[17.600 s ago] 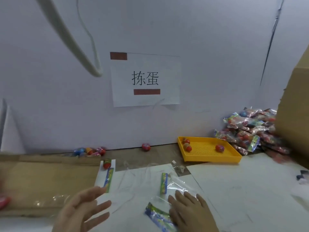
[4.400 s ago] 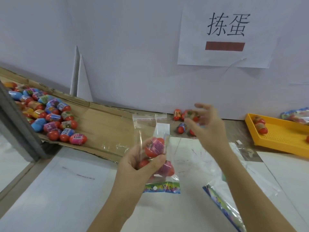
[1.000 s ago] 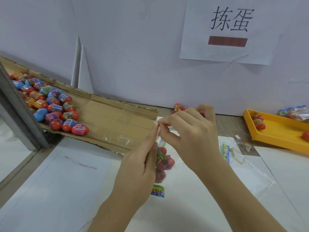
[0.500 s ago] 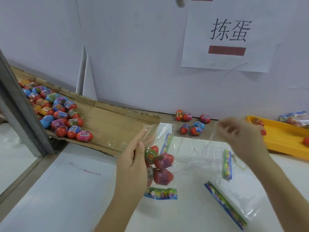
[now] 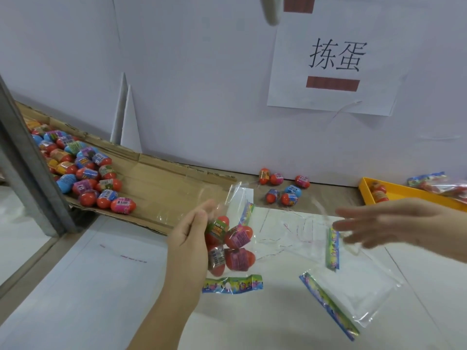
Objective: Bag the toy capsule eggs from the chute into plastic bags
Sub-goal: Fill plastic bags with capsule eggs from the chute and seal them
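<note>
Holding the filled bag (image 5: 232, 284) beside its mouth, my left hand (image 5: 188, 238) keeps the eggs (image 5: 240, 258) inside, while my right hand (image 5: 384, 223), now off that mouth, spreads empty rightward: sealed, I judge.

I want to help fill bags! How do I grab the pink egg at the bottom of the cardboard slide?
Pinch the pink egg across its labelled middle, from above and the right. It lies on its side, other eggs crowd its left, and the cardboard chute is bare to its right.
</note>
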Motion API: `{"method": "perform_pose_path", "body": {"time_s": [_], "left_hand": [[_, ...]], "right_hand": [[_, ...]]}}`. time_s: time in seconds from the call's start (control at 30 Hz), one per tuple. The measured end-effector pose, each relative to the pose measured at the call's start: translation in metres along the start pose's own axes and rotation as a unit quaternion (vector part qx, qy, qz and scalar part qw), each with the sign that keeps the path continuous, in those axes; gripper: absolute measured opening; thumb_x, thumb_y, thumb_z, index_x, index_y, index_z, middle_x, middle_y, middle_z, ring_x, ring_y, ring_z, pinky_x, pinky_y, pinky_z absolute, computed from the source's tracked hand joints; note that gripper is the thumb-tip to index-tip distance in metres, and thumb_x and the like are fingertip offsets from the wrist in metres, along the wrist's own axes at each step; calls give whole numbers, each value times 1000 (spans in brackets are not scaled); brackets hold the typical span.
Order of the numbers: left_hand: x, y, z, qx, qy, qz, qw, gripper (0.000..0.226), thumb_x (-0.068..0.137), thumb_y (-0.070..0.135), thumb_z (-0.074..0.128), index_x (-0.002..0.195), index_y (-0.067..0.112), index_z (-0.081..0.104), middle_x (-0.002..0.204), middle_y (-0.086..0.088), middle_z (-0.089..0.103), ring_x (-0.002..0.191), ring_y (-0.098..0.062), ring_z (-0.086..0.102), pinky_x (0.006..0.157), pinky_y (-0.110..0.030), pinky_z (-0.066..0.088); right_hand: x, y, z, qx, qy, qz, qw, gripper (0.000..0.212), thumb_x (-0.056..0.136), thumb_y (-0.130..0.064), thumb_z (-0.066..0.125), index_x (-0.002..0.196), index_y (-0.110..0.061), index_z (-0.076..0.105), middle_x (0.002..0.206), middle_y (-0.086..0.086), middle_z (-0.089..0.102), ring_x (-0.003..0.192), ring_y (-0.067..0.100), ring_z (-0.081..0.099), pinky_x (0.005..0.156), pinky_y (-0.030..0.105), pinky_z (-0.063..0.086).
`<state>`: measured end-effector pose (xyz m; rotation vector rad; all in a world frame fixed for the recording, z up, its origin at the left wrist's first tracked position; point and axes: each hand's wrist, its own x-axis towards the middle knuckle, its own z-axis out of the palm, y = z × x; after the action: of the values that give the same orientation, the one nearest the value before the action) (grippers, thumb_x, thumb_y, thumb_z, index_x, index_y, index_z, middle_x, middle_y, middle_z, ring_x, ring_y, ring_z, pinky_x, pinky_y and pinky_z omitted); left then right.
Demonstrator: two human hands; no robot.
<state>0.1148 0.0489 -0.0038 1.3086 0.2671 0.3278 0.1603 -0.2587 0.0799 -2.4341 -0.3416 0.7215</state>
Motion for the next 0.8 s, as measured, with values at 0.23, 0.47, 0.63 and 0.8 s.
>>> {"method": "perform_pose_path", "body": {"time_s": [0.23,0.47,0.63,0.8], "left_hand": [[0,1,0,-36,-15,10,999,41,102,27,42,88,46,76,97,14,74,86,-5,71,56,-18,55],[0,1,-1,-51,-48,35,997,36,100,29,43,93,45,75,104,11,74,95,-6,70,66,-21,58],[-4,1,2,-51,-84,51,994,31,83,42,47,98,44,74,106,7,74,101,-13,70,79,-33,57],[-1,-1,0,-65,-61,42,995,29,83,39,50,96,38,76,103,4,75,98,-16,71,78,-38,57]], "right_hand": [[7,-36,10,187,-88,-89,974,66,81,-52,68,134,-16,56,130,14,59,106,35,64,77,43,57],[41,-87,71,241,98,-109,959,52,62,-64,74,103,-33,70,87,-5,73,72,14,69,56,28,55],[67,-104,105,347,143,-138,917,43,55,-50,74,89,-23,74,78,-3,74,66,7,68,56,25,54],[71,-102,108,395,182,-146,889,9,72,-25,74,77,-17,75,74,3,73,61,9,67,52,21,52]]}}
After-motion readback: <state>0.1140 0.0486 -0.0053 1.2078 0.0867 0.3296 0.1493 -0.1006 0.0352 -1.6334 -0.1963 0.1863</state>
